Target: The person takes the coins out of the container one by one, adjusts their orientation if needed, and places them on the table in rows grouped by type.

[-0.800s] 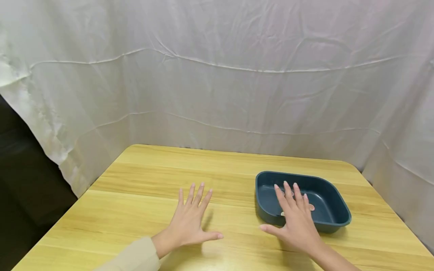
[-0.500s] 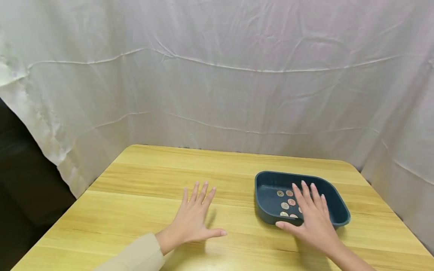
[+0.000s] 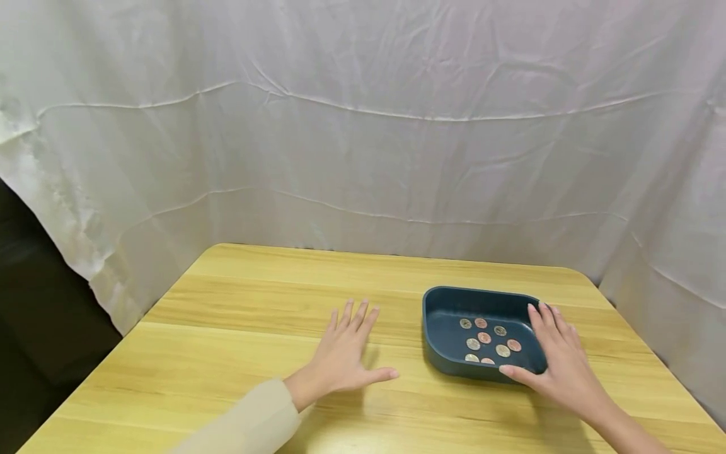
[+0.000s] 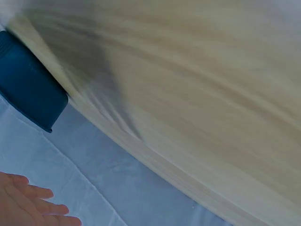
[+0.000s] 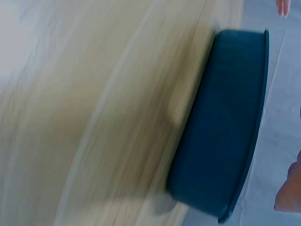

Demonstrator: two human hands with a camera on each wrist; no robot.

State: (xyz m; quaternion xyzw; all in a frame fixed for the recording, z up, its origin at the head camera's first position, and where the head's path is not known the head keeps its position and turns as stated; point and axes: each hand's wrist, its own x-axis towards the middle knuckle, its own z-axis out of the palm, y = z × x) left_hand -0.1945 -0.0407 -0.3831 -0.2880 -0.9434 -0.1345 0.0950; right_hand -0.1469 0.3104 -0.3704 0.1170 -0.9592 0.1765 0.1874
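A dark blue-green rectangular tub [image 3: 482,372] with rounded corners stands on the right side of the table. Several coins [image 3: 484,338], some copper and some pale gold, lie flat and apart on its floor. My right hand [image 3: 558,366] is over the tub's right end, fingers spread and thumb out near the front rim; whether it touches the tub I cannot tell. To the tub's left, my left hand [image 3: 343,359] hovers over the table, fingers spread, holding nothing. The left wrist view shows part of this hand [image 4: 28,202] at the lower left corner.
The light wooden table [image 3: 272,296] has rounded far corners. Pale cloth [image 3: 363,157] hangs behind it and along both sides. A dark area [image 3: 40,315] lies beyond the table's left edge.
Both hands have moved to the right, fingers still spread. The right hand has passed from the tub's middle to its right end, uncovering the coins. The tub stays in place.
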